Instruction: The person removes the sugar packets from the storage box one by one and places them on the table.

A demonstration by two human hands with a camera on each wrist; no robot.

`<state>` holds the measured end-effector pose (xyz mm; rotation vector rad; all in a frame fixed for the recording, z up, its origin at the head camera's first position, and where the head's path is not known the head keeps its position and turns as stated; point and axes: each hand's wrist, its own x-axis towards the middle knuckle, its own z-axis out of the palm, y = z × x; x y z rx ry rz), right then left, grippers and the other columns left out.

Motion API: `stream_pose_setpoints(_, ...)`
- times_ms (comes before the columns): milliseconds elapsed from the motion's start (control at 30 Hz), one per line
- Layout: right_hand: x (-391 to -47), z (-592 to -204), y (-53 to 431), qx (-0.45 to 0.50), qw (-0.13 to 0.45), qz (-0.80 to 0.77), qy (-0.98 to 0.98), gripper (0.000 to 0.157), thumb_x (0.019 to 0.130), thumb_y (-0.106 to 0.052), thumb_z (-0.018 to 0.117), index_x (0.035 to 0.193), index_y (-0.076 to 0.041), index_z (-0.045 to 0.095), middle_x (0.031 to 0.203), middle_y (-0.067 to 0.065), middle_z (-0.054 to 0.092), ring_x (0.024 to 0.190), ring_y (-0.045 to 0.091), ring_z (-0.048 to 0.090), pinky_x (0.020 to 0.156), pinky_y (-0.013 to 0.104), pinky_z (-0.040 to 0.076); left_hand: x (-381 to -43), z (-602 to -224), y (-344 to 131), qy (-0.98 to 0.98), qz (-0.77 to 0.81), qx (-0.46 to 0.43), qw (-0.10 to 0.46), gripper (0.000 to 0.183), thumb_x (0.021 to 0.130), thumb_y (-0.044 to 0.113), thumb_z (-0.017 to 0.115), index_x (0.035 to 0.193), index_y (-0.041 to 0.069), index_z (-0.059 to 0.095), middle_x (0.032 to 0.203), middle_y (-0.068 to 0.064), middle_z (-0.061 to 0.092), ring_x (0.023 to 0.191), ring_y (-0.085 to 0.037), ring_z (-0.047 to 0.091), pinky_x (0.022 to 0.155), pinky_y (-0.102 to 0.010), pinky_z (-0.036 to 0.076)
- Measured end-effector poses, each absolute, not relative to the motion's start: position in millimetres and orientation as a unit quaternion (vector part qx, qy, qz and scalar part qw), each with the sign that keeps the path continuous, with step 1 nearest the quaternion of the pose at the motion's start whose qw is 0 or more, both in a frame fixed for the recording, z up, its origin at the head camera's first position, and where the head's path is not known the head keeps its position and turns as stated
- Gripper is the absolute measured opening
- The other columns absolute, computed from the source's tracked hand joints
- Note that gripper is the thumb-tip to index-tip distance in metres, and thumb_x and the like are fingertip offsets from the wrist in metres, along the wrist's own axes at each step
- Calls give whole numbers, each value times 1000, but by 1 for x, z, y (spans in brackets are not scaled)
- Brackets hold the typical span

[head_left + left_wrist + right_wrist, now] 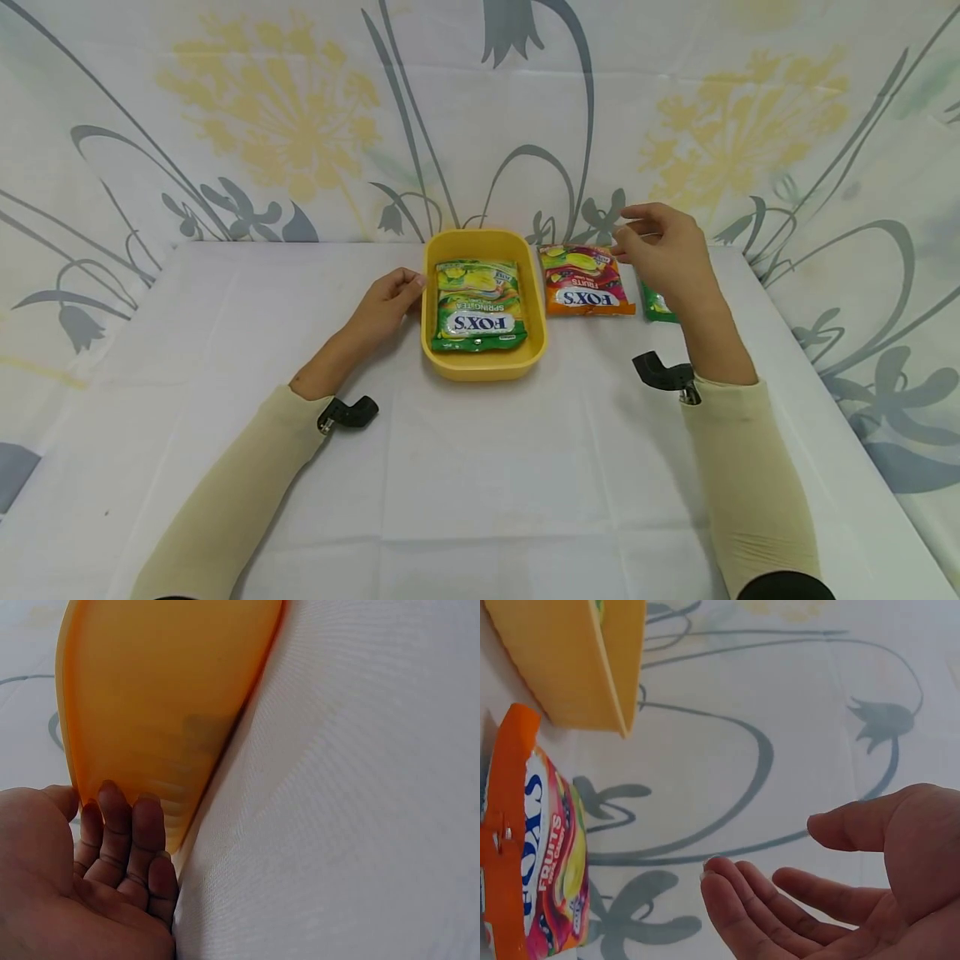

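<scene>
A yellow plastic tub [483, 364] stands on the table with a green Fox's Spring Tea candy bag [480, 306] lying flat inside. At its left side, my left hand [388, 304] touches the outer wall; the left wrist view shows bent fingertips [146, 817] against the wall and the thumb at the rim. My right hand [663, 250] is raised over the right side with nothing in it, thumb and fingers apart. Beneath and left of it lies an orange-red Fox's Fruits candy bag [585, 283]. Another green packet [657, 305] is mostly hidden under the right hand.
White cloth covers the table [480, 483]. A floral-patterned curtain [480, 117] hangs along the back edge and both sides. The Fruits bag lies close beside the tub's right wall.
</scene>
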<state>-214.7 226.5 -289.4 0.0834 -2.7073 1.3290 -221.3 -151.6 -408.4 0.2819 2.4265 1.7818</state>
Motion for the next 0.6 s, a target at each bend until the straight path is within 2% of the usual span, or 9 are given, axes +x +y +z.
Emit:
stream_pose_setpoints(67, -212, -289, 219, 35, 55, 436, -897, 50, 109, -31, 57, 151, -5, 54, 132, 18, 65, 105, 25, 74, 99, 38, 58, -222, -409, -152, 800, 590, 93, 59, 38, 116, 28, 47, 127, -7, 58, 115, -25, 69, 100, -19, 62, 99, -39, 50)
stream_pose_setpoints(100, -211, -290, 215, 38, 51, 435, -898, 49, 109, -31, 58, 151, -5, 55, 133, 18, 66, 109, 30, 73, 99, 42, 58, -222, -409, -152, 800, 590, 93, 59, 38, 116, 28, 47, 127, -7, 58, 115, -25, 69, 99, -19, 62, 99, -39, 49)
stream_pose_setpoints(133, -210, -289, 211, 44, 45, 434, -899, 49, 109, -29, 58, 150, -5, 55, 134, 19, 65, 113, 35, 72, 98, 41, 59, -222, -409, -152, 799, 591, 93, 59, 38, 116, 28, 47, 126, -7, 58, 115, -25, 68, 99, -19, 62, 99, -38, 49)
stream_pose_setpoints(233, -207, -289, 202, 56, 24, 443, -894, 46, 107, -25, 61, 149, -6, 56, 135, 18, 65, 115, 34, 71, 96, 38, 60, -222, -410, -152, 798, 592, 95, 60, 38, 116, 27, 47, 127, -7, 58, 114, -25, 69, 99, -17, 62, 99, -37, 49)
stream_pose_setpoints(467, -205, -298, 181, 88, 2, 439, -894, 41, 108, -22, 61, 146, -6, 59, 134, 15, 67, 116, 31, 71, 99, 48, 59, -223, -411, -152, 802, 587, 97, 57, 38, 116, 29, 47, 126, -6, 58, 112, -20, 70, 99, -17, 62, 98, -35, 50)
stream_pose_setpoints(600, -204, -304, 169, 92, -19, 440, -893, 41, 108, -22, 62, 145, -5, 59, 136, 14, 67, 116, 31, 70, 97, 47, 59, -222, -411, -152, 802, 587, 94, 58, 36, 116, 29, 47, 125, -4, 58, 112, -19, 70, 100, -19, 62, 96, -34, 50)
